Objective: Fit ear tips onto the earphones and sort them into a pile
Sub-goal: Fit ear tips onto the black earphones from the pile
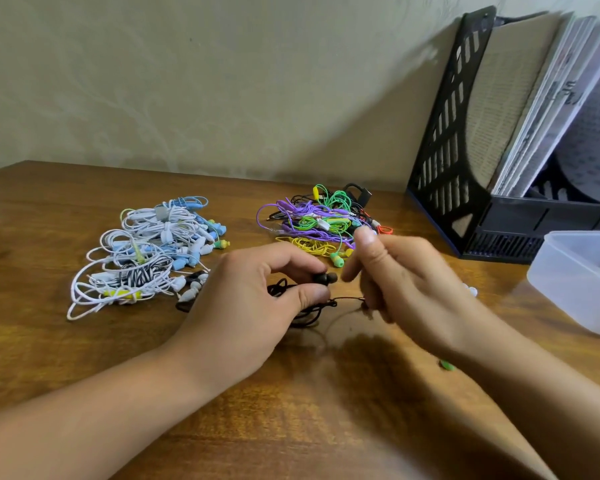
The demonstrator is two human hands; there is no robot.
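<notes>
Pinching a small black earbud [324, 278] between thumb and forefinger, the left hand [257, 299] holds it just above the wooden table [84, 358], near the centre of the view. The bud is a short, matte cylinder ending in a rounded, soft-looking tip; its long axis lies roughly level, the tip pointing toward three o'clock, at the right hand [406, 282]. That hand hovers just beside it, fingers loosely curled, thumb raised; it is blurred, so whether it grips the thin black cord [309, 308] trailing beneath cannot be told. The cord lies in tangled loops on the glossy, grained wood under both hands. At ten o'clock sits a heap of white and blue earphones [146, 251]; at twelve o'clock, a heap of purple, green and yellow ones [319, 220]. At three o'clock stands a frosted plastic tub [575, 278], and behind it a black perforated file holder [447, 140].
</notes>
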